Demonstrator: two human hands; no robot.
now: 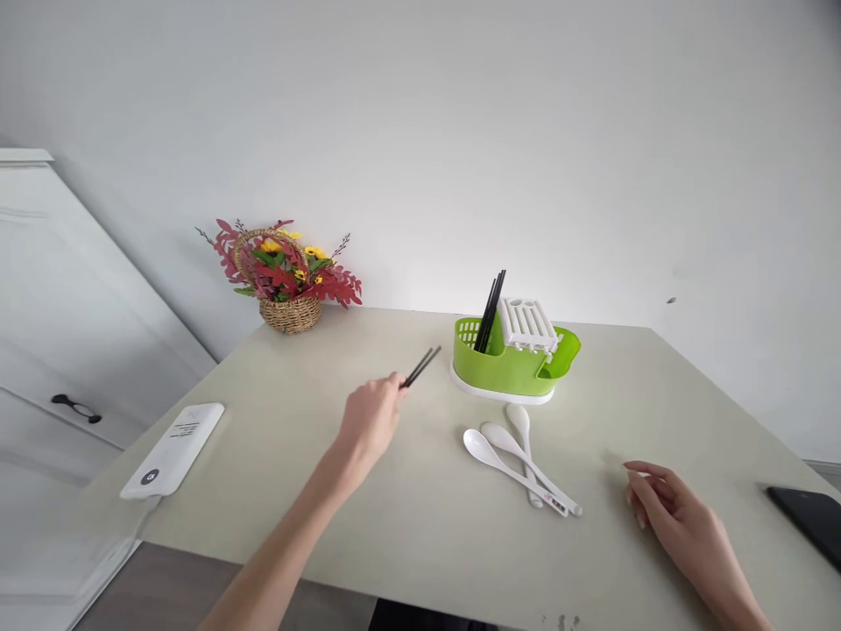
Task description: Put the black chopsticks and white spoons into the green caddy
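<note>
On the bench (407,491), toward the back and right of the middle, sits a green holder (479,372) on a white base. Some black sticks (490,311) stand in its left part, leaning a bit, and a white rack (527,324) with slots sits on top. The left hand (371,412) is up in front, left of the holder. Its grip is closed around thin black chopsticks (422,366), and their tips point up toward the holder but do not touch it. Three white spoons (522,478) lie crossed in a pile just in front of the holder. To the right of the spoons is the right hand (680,521). Its grip is loose and half open, with bent fingers, and I see nothing in it. A dark phone (811,521) lies near the right edge. Far left are a flower basket (289,314) and a flat white box (174,451).
</note>
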